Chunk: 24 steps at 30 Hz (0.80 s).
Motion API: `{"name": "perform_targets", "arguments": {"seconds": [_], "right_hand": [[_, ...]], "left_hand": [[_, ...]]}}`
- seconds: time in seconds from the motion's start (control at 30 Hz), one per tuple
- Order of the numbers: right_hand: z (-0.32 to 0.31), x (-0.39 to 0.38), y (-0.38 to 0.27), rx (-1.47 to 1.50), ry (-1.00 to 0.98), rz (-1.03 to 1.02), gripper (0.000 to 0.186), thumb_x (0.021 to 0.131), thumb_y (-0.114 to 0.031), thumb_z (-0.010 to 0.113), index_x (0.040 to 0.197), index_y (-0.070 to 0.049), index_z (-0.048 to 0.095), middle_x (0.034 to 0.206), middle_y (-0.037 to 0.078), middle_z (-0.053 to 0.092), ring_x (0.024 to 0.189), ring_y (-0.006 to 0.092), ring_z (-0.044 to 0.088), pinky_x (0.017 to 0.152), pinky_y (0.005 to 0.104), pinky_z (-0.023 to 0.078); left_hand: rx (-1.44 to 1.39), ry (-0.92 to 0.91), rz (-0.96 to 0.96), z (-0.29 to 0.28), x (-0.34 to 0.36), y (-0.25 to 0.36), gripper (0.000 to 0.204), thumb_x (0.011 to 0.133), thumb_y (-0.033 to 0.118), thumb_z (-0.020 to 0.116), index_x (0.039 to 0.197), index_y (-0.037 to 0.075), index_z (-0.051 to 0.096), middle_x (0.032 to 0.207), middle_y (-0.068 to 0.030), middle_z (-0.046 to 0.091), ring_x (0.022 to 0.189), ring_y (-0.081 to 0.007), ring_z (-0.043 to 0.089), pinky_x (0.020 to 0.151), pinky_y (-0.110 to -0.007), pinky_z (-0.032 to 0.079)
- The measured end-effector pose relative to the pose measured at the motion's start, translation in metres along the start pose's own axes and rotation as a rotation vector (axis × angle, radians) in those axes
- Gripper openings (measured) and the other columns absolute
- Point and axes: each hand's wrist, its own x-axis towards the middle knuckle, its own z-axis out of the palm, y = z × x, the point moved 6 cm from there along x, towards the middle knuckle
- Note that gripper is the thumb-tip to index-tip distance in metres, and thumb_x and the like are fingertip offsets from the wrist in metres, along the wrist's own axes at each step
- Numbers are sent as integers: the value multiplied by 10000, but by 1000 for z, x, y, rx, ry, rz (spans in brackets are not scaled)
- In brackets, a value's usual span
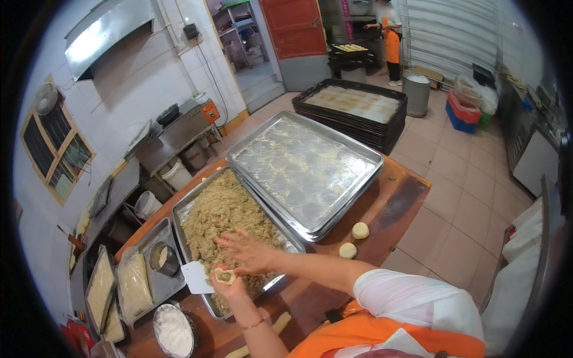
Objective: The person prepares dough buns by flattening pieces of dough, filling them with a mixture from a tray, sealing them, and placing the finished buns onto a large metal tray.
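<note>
My left hand [231,290], at the near edge of the filling tray, holds a dough wrapper [225,275] cupped around some filling. My right hand [248,253] reaches over the crumbly brown-yellow filling [215,209], its fingers spread and stretched toward the heap. Whether its fingertips touch the filling is hard to tell. The heap lies in a long metal tray [179,224]. A white flat scraper [196,278] rests at that tray's left rim, beside my left hand. Nearer to me, a strip of dough [280,323] lies on the wooden table [209,331], partly hidden by my left forearm.
Stacked metal trays [304,167] stand right of the filling; two round dough balls [360,230] sit nearby. A flour bowl [173,331], bagged dough [134,283] and a metal pot [165,259] are leftward. Black baking trays [352,107] are piled beyond; a co-worker [391,45] stands farther back.
</note>
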Motion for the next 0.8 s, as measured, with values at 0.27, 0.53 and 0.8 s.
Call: {"name": "perform_targets", "arguments": {"seconds": [0.27,0.53,0.8], "right_hand": [[20,-14,0,861,-20,517,594,943,-301,641,1462,-87,448,1555,168,395,1460,352,325,1171,479,293],[30,-14,-10,948,-66,337,631,1002,-329,564,1533,-68,347,1443,124,484,1307,215,481,1102,357,388],[-2,7,-24,943,289,425,442,1007,-347,543,1392,-131,579,1472,156,475,1306,283,508,1075,371,415]], "left_hand": [[191,295,54,29,-35,-44,272,996,374,612,948,106,609,890,-51,652,822,-193,654,714,-330,586],[234,180,80,40,-45,-49,341,985,409,613,1114,94,612,1100,-72,630,1005,-221,636,845,-360,580],[174,169,188,54,-52,-46,357,1018,249,491,1251,-12,562,1117,-132,651,1034,-239,634,774,-301,589]]}}
